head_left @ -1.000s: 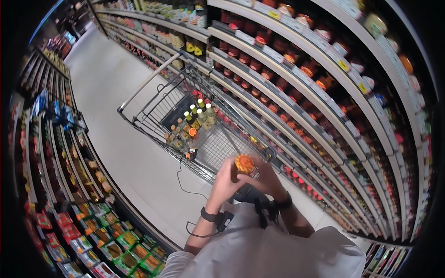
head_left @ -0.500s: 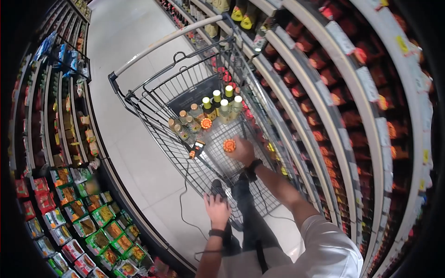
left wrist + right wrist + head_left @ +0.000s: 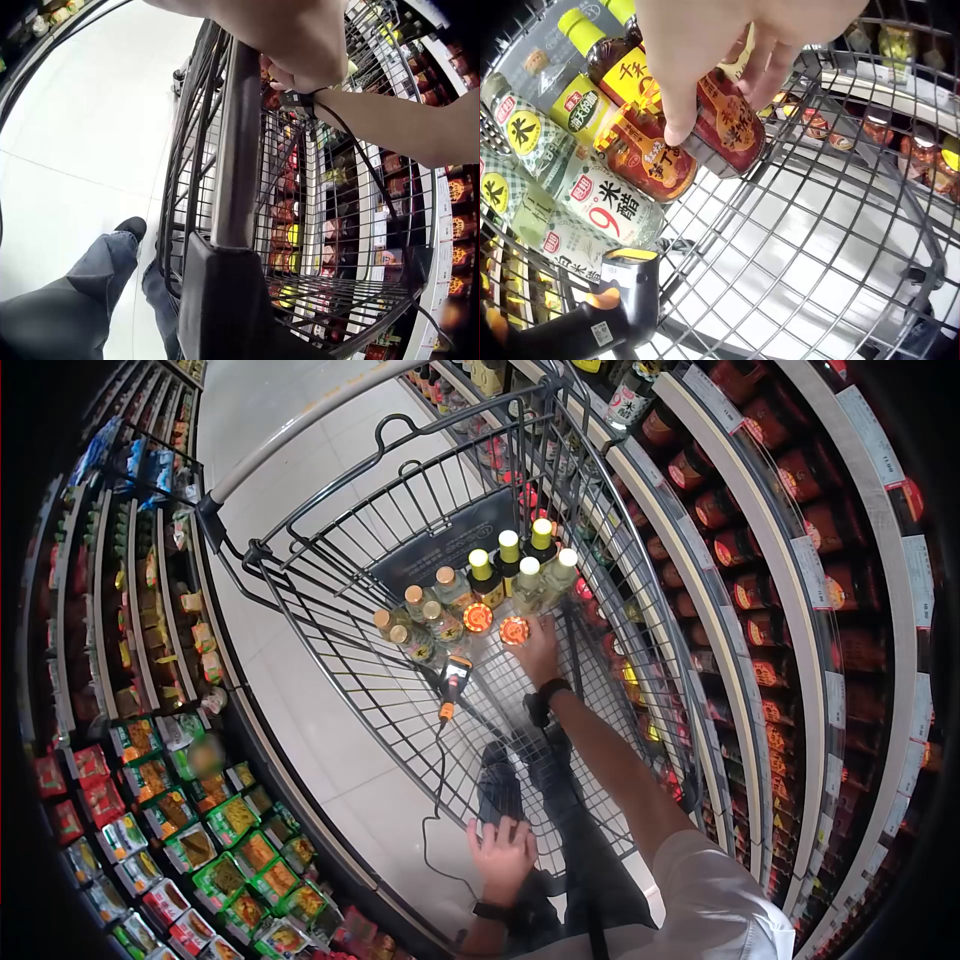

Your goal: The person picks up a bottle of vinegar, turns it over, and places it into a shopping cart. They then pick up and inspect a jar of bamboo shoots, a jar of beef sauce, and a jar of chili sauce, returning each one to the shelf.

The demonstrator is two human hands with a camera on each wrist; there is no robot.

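Observation:
My right hand (image 3: 537,653) grips a jar of red sauce (image 3: 731,129) with an orange cap, low inside the wire shopping cart (image 3: 340,685). In the right wrist view, the thumb lies on the near side and the fingers on the far side. A second orange-capped sauce jar (image 3: 651,156) stands right beside it. Clear rice vinegar bottles (image 3: 604,201) and dark bottles with yellow-green caps (image 3: 619,64) are grouped around these jars. My left hand (image 3: 505,858) rests at the cart's near rim, its fingers spread; the left wrist view shows it over the rail (image 3: 238,157).
A black and orange handheld scanner (image 3: 630,292) hangs at the cart's side, its cable (image 3: 430,830) trailing down. Shelves of sauce jars (image 3: 760,590) line the right. Packaged goods (image 3: 230,820) fill the left shelves. The cart handle (image 3: 290,435) is at the far end.
Both hands were together at a jar; the left hand dropped to the cart's near rim. The right hand carried the jar into the cart, over beside the other jar. The view moved closer to the cart.

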